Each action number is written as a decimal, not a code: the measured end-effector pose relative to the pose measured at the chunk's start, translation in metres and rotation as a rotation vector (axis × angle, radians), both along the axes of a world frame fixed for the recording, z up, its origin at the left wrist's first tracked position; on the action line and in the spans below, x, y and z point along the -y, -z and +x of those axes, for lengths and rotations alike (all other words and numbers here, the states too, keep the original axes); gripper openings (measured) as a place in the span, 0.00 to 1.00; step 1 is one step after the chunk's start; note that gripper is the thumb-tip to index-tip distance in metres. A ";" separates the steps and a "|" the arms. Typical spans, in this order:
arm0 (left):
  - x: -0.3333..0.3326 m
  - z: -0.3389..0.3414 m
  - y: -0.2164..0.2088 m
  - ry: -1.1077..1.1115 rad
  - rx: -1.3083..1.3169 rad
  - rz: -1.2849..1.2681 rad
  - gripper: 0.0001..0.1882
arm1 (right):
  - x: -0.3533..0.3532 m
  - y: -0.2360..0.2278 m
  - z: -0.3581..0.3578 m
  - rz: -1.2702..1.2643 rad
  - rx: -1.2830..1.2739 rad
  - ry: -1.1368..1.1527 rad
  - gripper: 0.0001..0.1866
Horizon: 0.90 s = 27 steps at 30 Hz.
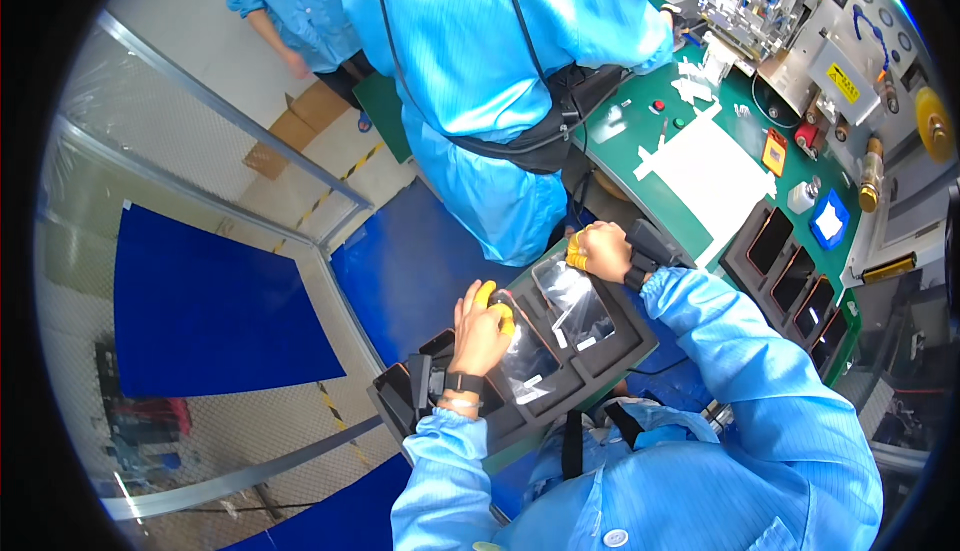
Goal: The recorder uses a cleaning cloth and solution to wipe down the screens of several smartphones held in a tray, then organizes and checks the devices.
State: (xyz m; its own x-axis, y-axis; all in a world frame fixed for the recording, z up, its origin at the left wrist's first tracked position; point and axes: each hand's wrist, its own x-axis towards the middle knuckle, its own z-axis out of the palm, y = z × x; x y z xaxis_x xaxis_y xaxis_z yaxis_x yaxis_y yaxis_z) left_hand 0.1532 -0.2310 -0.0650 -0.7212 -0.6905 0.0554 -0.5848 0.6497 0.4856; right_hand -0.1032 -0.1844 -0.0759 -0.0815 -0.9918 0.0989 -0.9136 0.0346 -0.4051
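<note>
My left hand (482,333), with yellow finger cots on some fingers, rests at the upper left edge of a flat, phone-like panel (528,343) with an orange-red rim. Its fingers are apart. A shiny clear sheet and a white label lie over that panel. My right hand (602,251), also in yellow cots, is closed at the top edge of a second glossy panel (578,303); whatever its fingertips pinch is hidden. Both panels lie in slots of a dark grey foam tray (622,343). More dark panels (398,383) sit at the tray's left end, partly behind my left wrist.
At right a green workbench (640,141) carries a white sheet (705,176), another tray of dark panels (792,279), a blue dish (829,221) and a machine (755,11). A co-worker (470,51) in blue stands ahead; another person (295,11) is farther left. A metal-framed partition (240,121) runs along the left.
</note>
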 end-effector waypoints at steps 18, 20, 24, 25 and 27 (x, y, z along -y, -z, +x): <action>0.016 -0.020 0.023 -0.083 0.085 0.049 0.15 | -0.009 0.010 0.004 -0.073 -0.139 0.084 0.06; 0.017 -0.019 0.021 -0.062 0.069 0.008 0.13 | -0.008 0.005 0.009 -0.046 -0.196 0.063 0.05; 0.015 -0.020 0.023 -0.030 -0.004 -0.113 0.11 | -0.009 0.002 0.016 -0.130 -0.322 0.007 0.04; 0.014 -0.023 0.023 -0.024 -0.043 -0.155 0.11 | -0.010 0.002 0.014 -0.125 -0.312 0.000 0.04; 0.009 -0.022 0.024 0.001 -0.051 -0.218 0.11 | -0.016 0.003 0.011 -0.201 -0.282 -0.066 0.03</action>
